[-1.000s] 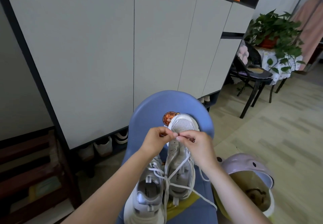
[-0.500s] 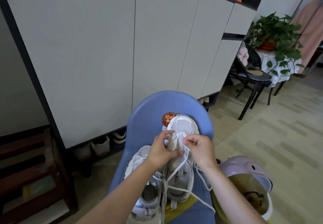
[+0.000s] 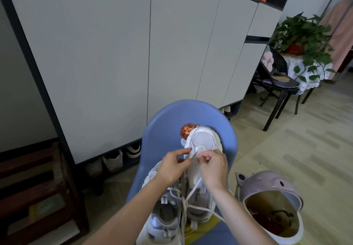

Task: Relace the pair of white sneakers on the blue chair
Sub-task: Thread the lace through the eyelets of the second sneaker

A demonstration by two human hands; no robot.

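While both hands work at the toe end of the right sneaker, the pair stands on the seat of the blue chair, toes toward the backrest; the left sneaker lies just beside it, nearer the camera. Left hand: forefinger stretched to the edge of the lowest eyelets, thumb beneath, apparently pinching a lace end or the eyelet edge (the tip itself is too small to make out). Right hand: fingers curled, gripping the lace close to the same eyelets. Loose white lace runs back from the hands and crosses over both sneakers toward the chair's front edge.

Judged step: threading the first eyelets of the right sneaker, so the task is at an early stage. To do it well, one hand should steady the eyelet flap while the other feeds the tip straight through, held close to its end so it does not buckle. Both ends ought then to be drawn to equal length before crossing upward. The slack tangled over the left sneaker may snag or drag that shoe; clearing it aside first would help. A lilac pot stands just beside the chair, near enough for a trailing lace to fall in.
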